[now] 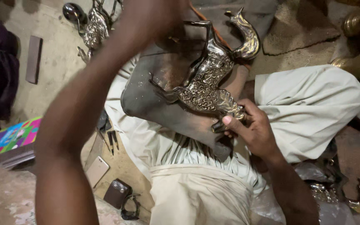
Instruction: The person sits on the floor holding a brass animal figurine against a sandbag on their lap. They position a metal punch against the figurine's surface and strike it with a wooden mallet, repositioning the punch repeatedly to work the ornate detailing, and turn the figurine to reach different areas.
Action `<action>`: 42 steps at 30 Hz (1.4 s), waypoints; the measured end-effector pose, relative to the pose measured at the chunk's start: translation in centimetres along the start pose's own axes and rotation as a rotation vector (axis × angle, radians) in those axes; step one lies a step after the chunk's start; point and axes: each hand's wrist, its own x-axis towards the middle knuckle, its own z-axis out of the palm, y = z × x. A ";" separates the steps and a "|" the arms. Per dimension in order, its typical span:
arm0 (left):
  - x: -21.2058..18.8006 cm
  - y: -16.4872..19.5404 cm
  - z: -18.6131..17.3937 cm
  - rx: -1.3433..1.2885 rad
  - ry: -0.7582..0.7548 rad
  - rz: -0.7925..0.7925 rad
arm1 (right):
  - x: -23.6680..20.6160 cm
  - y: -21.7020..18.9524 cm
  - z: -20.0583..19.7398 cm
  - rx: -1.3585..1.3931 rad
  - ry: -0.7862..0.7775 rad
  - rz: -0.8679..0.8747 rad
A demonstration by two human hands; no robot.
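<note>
**Silver horse held on a dark pad**

Silver-coloured and covered in fine engraved pattern, the metal horse figure (207, 81) lies across a dark padded block (155, 89) on the seated person's lap. Their right hand (253, 129) is closed round the end nearest them, thumb pressed on top. The left hand (159, 12) is raised close to the camera and blurred; whether it holds anything cannot be told. Small tools (112, 141) and a phone (96, 170) lie on the floor beside the left leg.
</note>
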 end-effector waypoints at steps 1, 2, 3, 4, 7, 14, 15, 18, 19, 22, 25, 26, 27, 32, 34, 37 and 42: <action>-1.5 1.4 0.5 0.038 0.001 0.073 | -0.2 -0.5 0.1 -0.015 0.006 -0.034; -3.4 2.7 1.1 0.074 -0.001 0.139 | -0.5 -1.0 0.4 -0.031 0.010 -0.067; -5.3 4.0 1.4 0.099 -0.001 0.189 | -0.8 -1.6 0.7 -0.047 0.015 -0.099; -6.6 4.9 1.3 0.080 -0.032 0.192 | -1.2 -2.2 1.2 -0.052 0.022 -0.120; -8.2 6.8 -0.2 -0.033 -0.171 0.114 | -2.4 -4.1 2.9 -0.145 0.021 -0.193; -13.2 5.9 -5.1 -0.168 0.012 0.121 | -5.6 -8.0 6.6 -0.125 -0.123 -0.339; -14.4 5.3 -5.7 -0.202 0.088 0.166 | -6.2 -8.5 7.0 -0.136 -0.132 -0.434; -18.7 3.1 -7.9 -0.261 0.159 0.164 | -7.8 -9.7 8.0 -0.281 -0.309 -0.701; -20.3 2.6 -8.5 -0.316 0.108 0.022 | -8.2 -9.9 8.3 -0.264 -0.397 -0.688; -25.2 1.1 -9.7 -0.545 0.036 -0.269 | -9.3 -9.8 9.9 -0.234 -0.603 -0.642; -30.3 0.2 -8.8 -0.822 0.086 -0.372 | -10.0 -8.6 11.2 -0.247 -0.680 -0.586; -32.1 -0.3 -8.6 -0.854 0.078 -0.436 | -10.1 -8.0 11.4 -0.262 -0.679 -0.583; -33.5 -0.7 -8.1 -0.885 0.062 -0.489 | -10.0 -7.4 11.4 -0.280 -0.663 -0.581; -38.4 -0.4 -2.9 -1.089 0.045 -0.532 | -9.4 -5.0 9.3 -0.360 -0.509 -0.426; -39.0 0.6 -1.1 -1.161 -0.010 -0.573 | -9.3 -4.4 8.5 -0.404 -0.426 -0.395; -38.4 2.9 0.8 -1.260 -0.161 -0.675 | -9.1 -4.0 7.8 -0.461 -0.330 -0.356; -33.9 4.9 1.5 -1.278 -0.239 -0.444 | -8.9 -4.2 7.1 -0.617 -0.321 -0.154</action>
